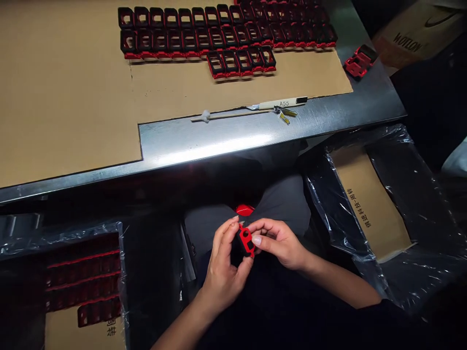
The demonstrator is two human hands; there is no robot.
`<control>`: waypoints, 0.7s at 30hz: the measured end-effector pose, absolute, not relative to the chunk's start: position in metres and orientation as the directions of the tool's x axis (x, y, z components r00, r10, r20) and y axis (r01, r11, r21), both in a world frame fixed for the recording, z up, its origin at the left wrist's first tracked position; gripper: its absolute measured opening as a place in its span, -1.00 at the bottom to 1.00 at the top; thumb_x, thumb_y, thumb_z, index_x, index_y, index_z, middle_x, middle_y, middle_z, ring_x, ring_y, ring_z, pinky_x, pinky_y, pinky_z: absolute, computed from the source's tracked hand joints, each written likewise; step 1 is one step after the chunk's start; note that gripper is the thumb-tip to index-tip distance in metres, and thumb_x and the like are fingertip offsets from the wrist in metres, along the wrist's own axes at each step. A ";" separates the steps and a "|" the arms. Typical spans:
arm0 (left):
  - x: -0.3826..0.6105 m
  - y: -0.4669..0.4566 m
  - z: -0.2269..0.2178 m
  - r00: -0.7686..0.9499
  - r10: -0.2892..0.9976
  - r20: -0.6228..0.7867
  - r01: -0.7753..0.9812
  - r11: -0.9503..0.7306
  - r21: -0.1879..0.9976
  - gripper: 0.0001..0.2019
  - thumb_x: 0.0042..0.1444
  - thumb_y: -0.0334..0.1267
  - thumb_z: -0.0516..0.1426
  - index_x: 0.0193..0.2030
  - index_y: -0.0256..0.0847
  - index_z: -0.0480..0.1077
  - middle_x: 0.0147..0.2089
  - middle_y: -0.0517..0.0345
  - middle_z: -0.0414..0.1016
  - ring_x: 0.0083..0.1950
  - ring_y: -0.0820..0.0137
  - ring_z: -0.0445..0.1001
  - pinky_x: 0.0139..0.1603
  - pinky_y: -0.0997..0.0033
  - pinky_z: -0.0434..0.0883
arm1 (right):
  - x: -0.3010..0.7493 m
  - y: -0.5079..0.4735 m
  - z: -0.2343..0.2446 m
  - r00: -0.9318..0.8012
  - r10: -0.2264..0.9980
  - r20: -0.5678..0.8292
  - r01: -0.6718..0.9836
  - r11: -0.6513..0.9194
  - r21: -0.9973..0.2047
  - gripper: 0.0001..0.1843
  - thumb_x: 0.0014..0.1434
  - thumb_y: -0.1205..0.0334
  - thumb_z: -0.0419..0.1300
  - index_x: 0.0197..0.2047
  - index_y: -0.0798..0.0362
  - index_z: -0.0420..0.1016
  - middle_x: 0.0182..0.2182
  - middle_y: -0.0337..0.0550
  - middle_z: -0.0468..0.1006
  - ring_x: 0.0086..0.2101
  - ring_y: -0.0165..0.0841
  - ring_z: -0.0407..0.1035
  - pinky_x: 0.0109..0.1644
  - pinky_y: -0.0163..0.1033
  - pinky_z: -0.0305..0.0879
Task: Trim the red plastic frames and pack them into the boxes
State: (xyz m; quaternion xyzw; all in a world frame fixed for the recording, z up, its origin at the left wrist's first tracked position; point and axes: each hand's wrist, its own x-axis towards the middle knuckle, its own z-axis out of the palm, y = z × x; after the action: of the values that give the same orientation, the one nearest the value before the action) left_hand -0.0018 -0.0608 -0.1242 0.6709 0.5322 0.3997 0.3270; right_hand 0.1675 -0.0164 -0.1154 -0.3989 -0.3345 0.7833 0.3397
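Above my lap, a small red-and-black plastic frame (245, 240) is held between both hands, its red face with a round hole turned up. My left hand (224, 262) grips it from the left, fingers at the top end and thumb near the bottom. With thumb and fingers, my right hand (279, 243) pinches its right edge. The frame's underside is hidden by the fingers. Beyond, on the worktable, similar red-and-black frames (229, 36) stand in rows on cardboard (73, 87).
A pen-like knife (280, 103) marked A55, a cotton-tipped stick (233, 115) and small metal clips (284, 113) lie near the steel table edge (182, 148). One part (360, 62) sits at the right corner. Plastic-lined boxes flank my lap; the left box (122, 272) holds frames, the right box (372, 204) shows cardboard.
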 end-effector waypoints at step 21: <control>-0.003 -0.067 -0.119 0.080 0.997 -0.021 0.164 0.008 0.986 -0.18 0.20 -0.21 0.24 0.47 0.08 -0.13 0.35 -0.11 0.30 0.30 0.15 0.41 0.29 0.02 0.42 | 0.158 -0.031 -0.152 -0.683 0.545 -0.486 -0.501 -0.834 -0.232 -0.56 -0.01 -0.02 0.49 -0.26 0.11 0.47 -0.54 -0.28 0.55 -0.59 -0.50 0.38 -0.53 -0.40 0.30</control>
State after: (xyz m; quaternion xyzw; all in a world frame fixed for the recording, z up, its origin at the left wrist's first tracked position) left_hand -0.0030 -0.0672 -0.1191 0.5557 0.5221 0.4327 0.4810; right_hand 0.1578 -0.0309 -0.1520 -0.2775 -0.0400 0.9165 0.2853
